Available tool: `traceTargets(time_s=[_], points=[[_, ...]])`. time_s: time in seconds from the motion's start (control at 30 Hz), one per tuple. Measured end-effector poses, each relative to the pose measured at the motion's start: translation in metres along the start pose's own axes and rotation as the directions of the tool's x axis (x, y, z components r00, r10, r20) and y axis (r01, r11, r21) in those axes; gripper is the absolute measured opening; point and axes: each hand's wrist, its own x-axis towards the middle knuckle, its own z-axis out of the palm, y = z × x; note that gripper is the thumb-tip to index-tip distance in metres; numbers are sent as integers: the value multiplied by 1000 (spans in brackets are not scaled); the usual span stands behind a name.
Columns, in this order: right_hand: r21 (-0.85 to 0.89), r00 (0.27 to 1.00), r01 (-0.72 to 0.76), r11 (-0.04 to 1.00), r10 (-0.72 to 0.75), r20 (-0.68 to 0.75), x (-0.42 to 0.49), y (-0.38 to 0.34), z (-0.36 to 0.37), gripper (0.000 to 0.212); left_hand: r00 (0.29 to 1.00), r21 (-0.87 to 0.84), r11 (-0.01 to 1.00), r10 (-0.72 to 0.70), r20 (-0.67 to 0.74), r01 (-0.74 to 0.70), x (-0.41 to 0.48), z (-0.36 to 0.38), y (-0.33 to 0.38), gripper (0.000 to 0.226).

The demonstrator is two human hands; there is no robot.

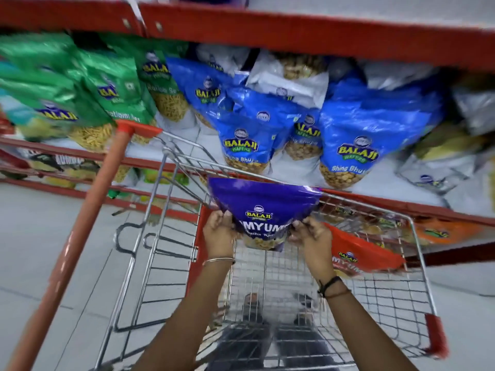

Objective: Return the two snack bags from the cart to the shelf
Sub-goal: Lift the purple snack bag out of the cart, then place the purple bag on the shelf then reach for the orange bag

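Note:
A purple snack bag point(263, 203) is held up over the wire cart point(417, 303), level with the cart's far rim. My left hand point(218, 232) grips its lower left corner and my right hand point(312, 236) grips its lower right corner. A red snack bag point(361, 253) lies in the cart at the right, partly behind my right wrist. The shelf point(294, 170) just beyond the cart holds blue, white and green snack bags.
The cart's orange handle bar point(88, 223) runs diagonally at the left. Red shelf rails point(294, 30) cross above and below the stocked level. Blue bags point(353, 145) stand directly behind the purple bag. Grey floor lies to the left.

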Motion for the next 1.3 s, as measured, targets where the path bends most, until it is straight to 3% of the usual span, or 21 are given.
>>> traceTargets(time_s=[0.2, 0.33, 0.5, 0.63, 0.73, 0.83, 0.97, 1.2, 1.3], points=[[169, 981, 190, 967, -192, -6, -12, -127, -22, 21, 974, -27, 983, 186, 126, -184, -46, 43, 119, 30], [214, 947, 318, 924, -319, -29, -13, -210, -40, 18, 944, -118, 982, 176, 279, -148, -76, 74, 189, 26], [220, 855, 518, 827, -513, -83, -6, -301, -56, 15, 851, -210, 951, 300, 432, -229, -105, 121, 269, 26], [261, 757, 652, 712, -633, -162, 12, -360, -55, 17, 768, -318, 888, 451, 455, -333, -108, 165, 322, 32], [298, 704, 707, 642, -679, -208, 35, -387, -47, 16, 761, -350, 838, 534, 368, -419, -96, 198, 347, 35], [315, 703, 707, 633, -679, -212, 73, -399, -38, 21, 753, -343, 790, 601, 268, -509, -69, 229, 361, 37], [316, 743, 669, 673, -621, -250, 124, -398, -29, 26, 757, -280, 791, 607, 242, -544, -29, 259, 360, 38], [282, 835, 551, 785, -513, -202, 188, -419, -21, 23, 827, -165, 862, 506, 244, -479, 11, 293, 378, 32], [188, 852, 524, 831, -504, -143, 204, -422, -27, 14, 805, -94, 862, 501, 317, -499, 20, 300, 378, 13]])
